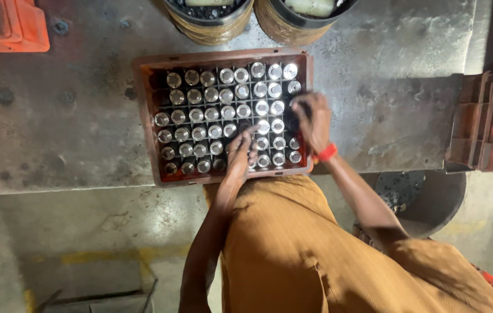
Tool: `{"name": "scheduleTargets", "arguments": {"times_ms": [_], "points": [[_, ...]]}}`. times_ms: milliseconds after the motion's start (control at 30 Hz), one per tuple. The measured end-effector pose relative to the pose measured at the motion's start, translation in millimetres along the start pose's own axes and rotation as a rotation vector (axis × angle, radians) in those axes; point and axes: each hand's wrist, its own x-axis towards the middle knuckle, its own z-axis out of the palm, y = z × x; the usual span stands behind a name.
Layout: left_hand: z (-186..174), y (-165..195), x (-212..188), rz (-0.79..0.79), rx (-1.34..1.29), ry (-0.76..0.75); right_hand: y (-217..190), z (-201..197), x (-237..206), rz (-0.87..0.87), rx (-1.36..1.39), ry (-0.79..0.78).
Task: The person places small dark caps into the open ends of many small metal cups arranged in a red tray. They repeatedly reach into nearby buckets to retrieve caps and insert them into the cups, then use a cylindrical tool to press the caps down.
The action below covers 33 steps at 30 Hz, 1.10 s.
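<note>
Metal cylinders (227,110) upright in a red gridded crate (148,124) on the steel table (55,116), nearly every cell filled, few dark gaps left mid-right. Left hand (239,152) loosely curled, fingertips resting on near-row pieces. Right hand (314,119) bent over the right edge; grip unclear.
</note>
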Motion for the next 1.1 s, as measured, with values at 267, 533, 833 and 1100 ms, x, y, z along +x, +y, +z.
{"name": "scheduleTargets", "arguments": {"times_ms": [267, 533, 833, 1100], "points": [[19, 3, 7, -0.159, -0.082, -0.067, -17, 4, -23, 0.416, 0.55, -0.36], [-8, -2, 12, -0.159, -0.37, 0.019, 23, -2, 54, -0.243, -0.289, -0.032], [-1, 7, 3, -0.06, -0.189, -0.06, 13, 5, 56, 0.023, -0.126, 0.132], [23, 10, 3, -0.143, 0.112, -0.068, -28, 10, -25, 0.386, 0.576, -0.531]]}}
